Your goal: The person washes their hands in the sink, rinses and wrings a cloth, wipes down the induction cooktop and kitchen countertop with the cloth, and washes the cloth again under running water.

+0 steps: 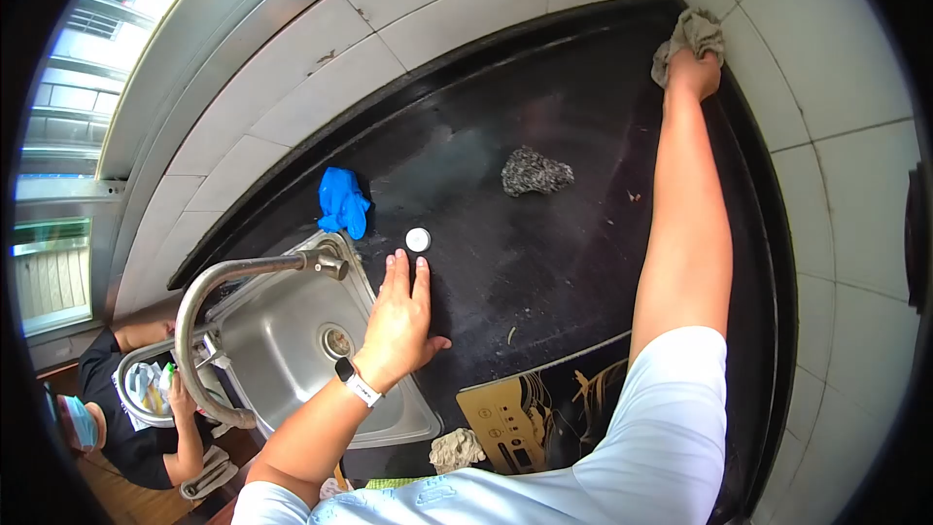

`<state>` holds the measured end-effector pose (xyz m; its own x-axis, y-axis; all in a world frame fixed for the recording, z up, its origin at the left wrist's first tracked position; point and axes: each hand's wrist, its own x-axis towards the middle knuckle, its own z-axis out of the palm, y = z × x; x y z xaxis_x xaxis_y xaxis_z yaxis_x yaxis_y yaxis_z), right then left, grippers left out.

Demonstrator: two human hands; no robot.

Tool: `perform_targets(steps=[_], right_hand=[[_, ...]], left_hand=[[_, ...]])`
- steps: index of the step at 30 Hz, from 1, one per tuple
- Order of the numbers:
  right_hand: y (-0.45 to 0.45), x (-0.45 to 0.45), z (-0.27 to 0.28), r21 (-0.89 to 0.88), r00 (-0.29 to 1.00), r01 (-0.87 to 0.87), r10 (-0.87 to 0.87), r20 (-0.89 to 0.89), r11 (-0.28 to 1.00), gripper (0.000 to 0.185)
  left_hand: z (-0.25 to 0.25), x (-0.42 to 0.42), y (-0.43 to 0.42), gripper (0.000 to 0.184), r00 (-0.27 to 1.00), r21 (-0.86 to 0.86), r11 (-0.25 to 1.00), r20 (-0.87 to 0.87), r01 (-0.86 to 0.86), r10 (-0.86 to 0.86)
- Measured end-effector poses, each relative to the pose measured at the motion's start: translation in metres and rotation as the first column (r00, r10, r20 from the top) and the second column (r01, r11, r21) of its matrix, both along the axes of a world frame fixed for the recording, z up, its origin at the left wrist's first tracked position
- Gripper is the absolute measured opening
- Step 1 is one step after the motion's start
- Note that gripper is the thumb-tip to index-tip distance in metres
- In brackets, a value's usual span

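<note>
My right hand [692, 76] is closed on a crumpled grey cloth [698, 32] in the far right corner of the black countertop [466, 282], against the tiled wall. Flat on the counter beside the sink lies my left hand [400, 316], fingers spread and empty. Just beyond its fingertips is a small round white item [418, 239]. A blue bundle [342, 202], glove-like, rests behind the sink's corner. Between my hands, farther back, sits a dark speckled scrubber-like clump [535, 173].
The steel sink [282, 331] and its curved faucet [199, 301] are at left. A gold-and-black cooktop panel [505, 418] and a beige crumpled cloth [456, 450] lie near my body. Another person [136, 418] in dark clothing is at lower left.
</note>
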<state>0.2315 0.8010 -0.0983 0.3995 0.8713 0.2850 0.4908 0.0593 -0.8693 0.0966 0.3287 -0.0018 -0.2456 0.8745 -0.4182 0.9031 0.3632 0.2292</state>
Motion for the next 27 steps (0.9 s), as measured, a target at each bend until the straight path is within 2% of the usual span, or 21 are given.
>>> perform_targets(steps=[1,3,4,7,9,10,11,12,15,17,18,19,21,22,23,24,27], right_hand=[[0.002,-0.009,0.001,-0.008,1.0,-0.008,0.008,-0.013,1.0,0.031],[0.006,-0.025,0.016,-0.068,0.94,-0.178,0.15,-0.307,0.982,0.037],[0.006,-0.03,0.027,-0.171,0.942,-0.224,0.169,-0.289,0.959,0.04],[0.002,-0.051,0.038,-0.209,0.916,-0.241,0.151,-0.372,0.948,0.041],[0.002,-0.049,0.037,-0.199,0.922,-0.283,0.209,-0.328,0.938,0.044],[0.003,-0.047,0.037,-0.172,0.965,-0.262,0.255,-0.065,0.949,0.047],[0.006,-0.042,0.036,-0.139,0.94,-0.248,0.273,0.204,0.959,0.05],[0.027,-0.03,0.026,-0.198,0.905,-0.294,0.339,0.257,0.935,0.055],[0.026,-0.028,0.029,-0.272,0.908,-0.27,0.339,0.248,0.924,0.053],[0.019,-0.031,0.024,-0.277,0.883,-0.271,0.353,0.309,0.922,0.054],[0.017,-0.034,0.025,-0.386,0.854,-0.251,0.391,0.343,0.888,0.05],[0.003,-0.04,0.03,-0.38,0.823,-0.237,0.392,0.411,0.894,0.048],[-0.023,-0.049,0.032,-0.36,0.769,-0.387,0.513,0.382,0.849,0.041],[-0.032,-0.054,0.025,-0.372,0.737,-0.487,0.6,0.31,0.79,0.04],[-0.057,-0.061,0.038,-0.404,0.69,-0.549,0.669,0.275,0.732,0.041],[-0.079,-0.069,0.046,-0.483,0.598,-0.559,0.732,0.328,0.673,0.041],[-0.144,-0.09,0.046,-0.396,0.558,-0.721,0.815,0.155,0.569,0.039]], left_hand=[[0.001,0.0,0.0,0.103,1.0,-0.003,1.0,0.009,0.003,-0.003],[0.0,0.0,0.001,0.105,0.999,-0.019,1.0,0.024,-0.023,0.024],[0.0,0.0,0.002,0.105,0.999,-0.025,0.999,0.025,-0.021,0.022],[0.002,-0.002,0.003,0.105,0.999,-0.033,0.999,0.047,-0.022,0.024],[0.001,-0.003,0.003,0.105,0.998,-0.039,0.999,0.055,-0.029,0.031],[0.001,-0.003,0.003,0.105,0.998,-0.045,0.999,0.055,-0.024,0.027],[0.001,-0.003,0.002,0.106,0.998,-0.051,0.999,0.054,-0.019,0.022],[0.001,-0.003,0.002,0.106,0.998,-0.04,0.999,0.062,-0.017,0.02],[-0.001,-0.002,0.0,0.107,0.998,-0.034,0.999,0.053,-0.017,0.018],[-0.001,-0.001,-0.001,0.108,0.999,-0.033,0.999,0.045,-0.017,0.018],[-0.001,0.001,-0.001,0.109,0.999,-0.037,0.999,0.039,-0.021,0.023],[-0.001,0.002,-0.001,0.109,0.999,-0.034,0.999,0.043,-0.017,0.019],[0.0,0.002,-0.002,0.11,0.999,-0.031,0.999,0.042,-0.017,0.018],[-0.003,0.002,-0.003,0.11,1.0,-0.007,1.0,0.025,0.006,-0.006],[-0.002,0.004,-0.002,0.11,1.0,-0.045,0.999,0.003,0.002,-0.002],[-0.002,0.005,-0.002,0.11,1.0,-0.043,0.999,-0.004,0.002,-0.002],[-0.005,0.005,-0.004,0.112,0.999,-0.045,0.999,-0.034,0.004,-0.006]])
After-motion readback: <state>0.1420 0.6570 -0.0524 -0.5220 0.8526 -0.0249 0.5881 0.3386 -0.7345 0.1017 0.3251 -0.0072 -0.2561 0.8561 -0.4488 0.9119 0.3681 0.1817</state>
